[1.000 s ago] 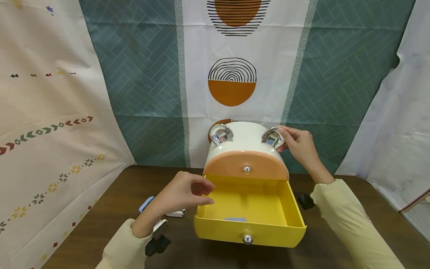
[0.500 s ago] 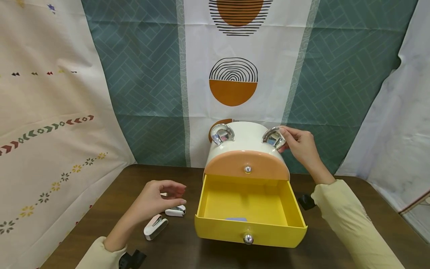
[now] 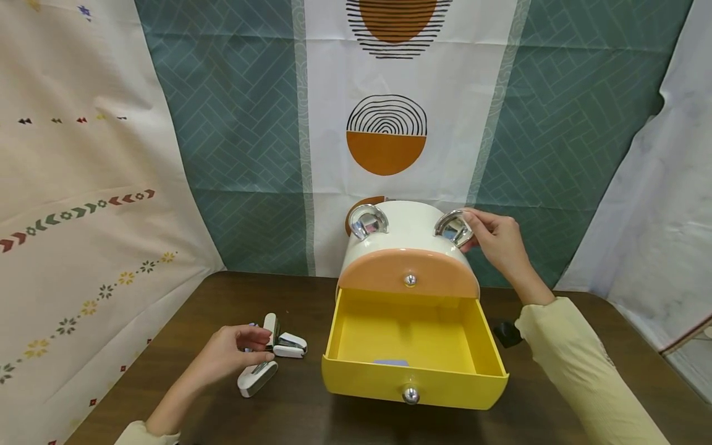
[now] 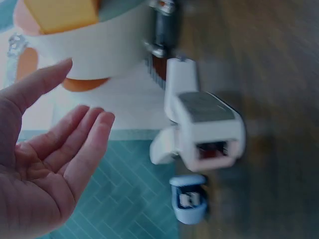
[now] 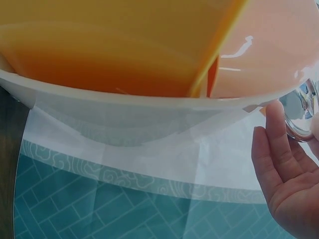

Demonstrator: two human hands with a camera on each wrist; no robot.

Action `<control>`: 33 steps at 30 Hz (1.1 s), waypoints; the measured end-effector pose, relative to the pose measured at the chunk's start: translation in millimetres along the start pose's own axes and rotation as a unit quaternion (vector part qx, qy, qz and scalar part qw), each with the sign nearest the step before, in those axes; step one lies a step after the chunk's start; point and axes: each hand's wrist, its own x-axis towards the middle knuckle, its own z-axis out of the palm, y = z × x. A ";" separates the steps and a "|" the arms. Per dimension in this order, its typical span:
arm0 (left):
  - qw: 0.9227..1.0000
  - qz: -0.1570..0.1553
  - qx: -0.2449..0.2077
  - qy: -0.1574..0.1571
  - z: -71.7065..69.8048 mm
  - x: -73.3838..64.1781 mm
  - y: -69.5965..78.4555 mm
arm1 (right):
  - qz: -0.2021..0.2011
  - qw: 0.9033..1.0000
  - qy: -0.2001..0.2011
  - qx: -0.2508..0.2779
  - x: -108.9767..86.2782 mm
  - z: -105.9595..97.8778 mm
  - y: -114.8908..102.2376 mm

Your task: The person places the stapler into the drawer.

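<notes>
Above the dark tabletop (image 3: 300, 420), to the left of a white cabinet (image 3: 408, 222), your left hand (image 3: 236, 347) hovers beside a small group of staplers. Its thumb and fingers are apart and hold nothing; the left wrist view shows their tips clear of the staplers.

Three of the staplers are white: the front one (image 3: 258, 379) lies nearest you, just below your fingertips; the middle one (image 3: 290, 346) lies toward the cabinet with its jaws parted; the rear one (image 3: 270, 324) is farthest from you. A blue stapler (image 4: 188, 209) rests near them, mostly hidden behind your left hand in the head view.

At the cabinet's upper right, your right hand (image 3: 494, 240) has its thumb and fingers clamped on the right ear (image 3: 453, 228), which is chrome. The left ear (image 3: 367, 224) matches it across the white top.

Below the ears, the peach drawer (image 3: 372, 272) sits closed, with a round knob (image 3: 410, 280). Beneath it, the yellow drawer (image 3: 364, 383) extends toward you, its interior exposed; a pale blue object (image 3: 391, 363) lies against its front wall, partly concealed.

Behind the cabinet hangs a patterned cloth (image 3: 245, 136).
</notes>
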 end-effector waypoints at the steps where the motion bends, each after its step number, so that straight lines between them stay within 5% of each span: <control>1: 1.000 -0.007 0.003 0.003 0.5 -0.9 -2.9 | -0.001 1.000 0.000 0.001 0.2 -0.2 -0.1; 8: 0.995 -0.078 0.043 0.034 5.1 -5.4 -17.3 | -0.003 1.000 0.000 0.003 0.6 0.1 -0.2; 14: 0.988 -0.106 0.106 0.043 9.9 -6.8 -28.1 | -0.006 1.000 -0.001 -0.002 1.0 0.7 1.7; 33: 0.977 -0.121 0.177 0.017 18.3 -2.6 -31.8 | -0.003 1.000 -0.002 0.003 -0.2 -1.2 1.6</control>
